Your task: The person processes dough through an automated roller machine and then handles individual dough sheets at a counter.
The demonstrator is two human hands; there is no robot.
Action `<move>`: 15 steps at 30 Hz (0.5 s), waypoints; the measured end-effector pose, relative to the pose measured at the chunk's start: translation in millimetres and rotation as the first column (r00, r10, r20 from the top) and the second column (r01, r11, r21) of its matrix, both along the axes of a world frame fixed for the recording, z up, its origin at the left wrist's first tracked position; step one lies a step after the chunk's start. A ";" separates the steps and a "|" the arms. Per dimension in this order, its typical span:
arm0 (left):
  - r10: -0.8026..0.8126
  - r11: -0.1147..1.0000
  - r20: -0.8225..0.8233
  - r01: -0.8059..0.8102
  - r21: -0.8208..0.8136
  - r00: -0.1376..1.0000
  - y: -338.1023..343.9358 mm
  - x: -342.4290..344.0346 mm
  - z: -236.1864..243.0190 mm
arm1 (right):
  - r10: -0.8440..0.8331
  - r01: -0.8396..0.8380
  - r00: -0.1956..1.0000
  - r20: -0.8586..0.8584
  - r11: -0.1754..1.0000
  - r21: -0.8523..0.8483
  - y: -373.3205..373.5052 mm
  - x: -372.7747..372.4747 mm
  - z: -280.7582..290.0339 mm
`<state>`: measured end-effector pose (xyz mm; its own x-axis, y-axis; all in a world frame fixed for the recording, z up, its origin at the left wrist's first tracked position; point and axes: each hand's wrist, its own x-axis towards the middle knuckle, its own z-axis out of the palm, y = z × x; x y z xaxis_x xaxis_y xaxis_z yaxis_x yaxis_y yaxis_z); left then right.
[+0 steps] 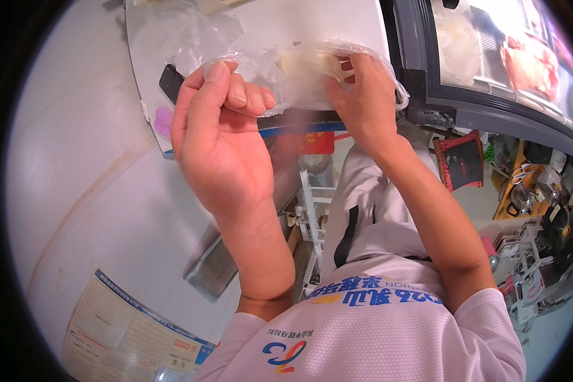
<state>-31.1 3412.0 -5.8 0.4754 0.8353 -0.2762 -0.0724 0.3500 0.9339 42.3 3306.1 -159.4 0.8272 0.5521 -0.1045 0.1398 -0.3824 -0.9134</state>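
Note:
My left hand [223, 153] is raised palm-up, its fingers curled and its thumb pinched on the edge of a thin clear plastic bag [261, 67]. My right hand [366, 105] reaches into the right end of the bag, fingers curved round pale, soft-looking flat pieces [305, 67] whose kind I cannot tell through the plastic. The bag lies across a white tabletop [299, 19]. A black phone-like object [170, 83] lies beside my left hand, partly hidden, with a pink item [163, 121] below it.
A glass-topped case [465, 89] with bagged goods stands at the right. Below it are a dark red-edged seat [458, 162], a wooden board with scissors and metal tools [519, 197], and white racks [315, 210]. A pale wall or panel [76, 159] spans the left.

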 end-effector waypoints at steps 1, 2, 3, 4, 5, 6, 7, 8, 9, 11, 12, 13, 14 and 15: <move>0.007 1.000 -0.002 -0.007 0.000 1.000 -0.6 -0.6 0.9 | -0.010 0.010 1.000 -0.016 1.000 0.008 -0.6 0.8 -0.9; 0.015 1.000 -0.003 -0.015 0.000 1.000 -1.1 -1.7 1.4 | -0.019 0.019 0.999 -0.030 1.000 0.015 -0.6 1.7 -1.3; 0.024 1.000 -0.005 -0.024 0.000 1.000 -1.8 -2.6 1.8 | -0.025 0.025 0.999 -0.036 1.000 0.005 -1.1 2.9 -1.2; 0.030 1.000 -0.011 -0.030 -0.002 0.999 -2.7 -3.2 2.2 | -0.031 0.031 0.999 -0.042 0.999 -0.006 -1.6 4.1 -0.8; 0.035 0.999 -0.016 -0.035 -0.002 0.999 -3.2 -3.1 2.9 | -0.039 0.038 0.998 -0.047 0.999 -0.015 -1.4 5.0 0.4; 0.041 0.999 -0.021 -0.041 -0.003 0.999 -3.6 -3.5 3.7 | -0.027 0.026 0.999 -0.033 0.999 -0.019 -1.1 4.8 1.1; 0.039 0.999 -0.016 -0.039 -0.004 0.999 -3.8 -5.0 4.0 | -0.014 0.013 1.000 -0.020 1.000 -0.023 -0.8 4.0 1.3; 0.035 0.999 -0.013 -0.035 -0.005 0.999 -2.9 -4.7 3.7 | -0.003 0.003 1.000 -0.007 1.000 -0.027 0.8 4.9 2.2; 0.031 1.000 -0.009 -0.031 -0.006 0.999 -2.2 -4.6 3.8 | 0.012 -0.011 0.999 0.043 0.999 -0.039 2.3 4.5 3.6; 0.036 0.999 -0.013 -0.037 -0.010 0.999 -2.1 -5.7 5.6 | 0.045 -0.036 0.988 0.145 0.997 -0.063 5.5 1.6 8.3; 0.040 0.999 -0.015 -0.040 -0.012 0.999 -2.3 -7.2 6.2 | 0.050 -0.036 0.989 0.138 0.994 -0.103 7.8 0.8 11.1; 0.041 0.999 -0.014 -0.041 -0.015 0.999 -2.2 -9.1 6.0 | 0.054 -0.035 0.990 0.131 0.989 -0.143 10.3 0.2 14.0; 0.042 0.999 -0.013 -0.043 -0.018 0.999 -2.3 -10.9 4.9 | 0.058 -0.035 0.991 0.124 0.983 -0.182 12.2 0.5 16.2; 0.044 0.999 -0.013 -0.044 -0.021 0.999 -2.3 -12.5 3.8 | 0.066 -0.035 0.986 0.151 0.979 -0.198 13.6 1.1 16.2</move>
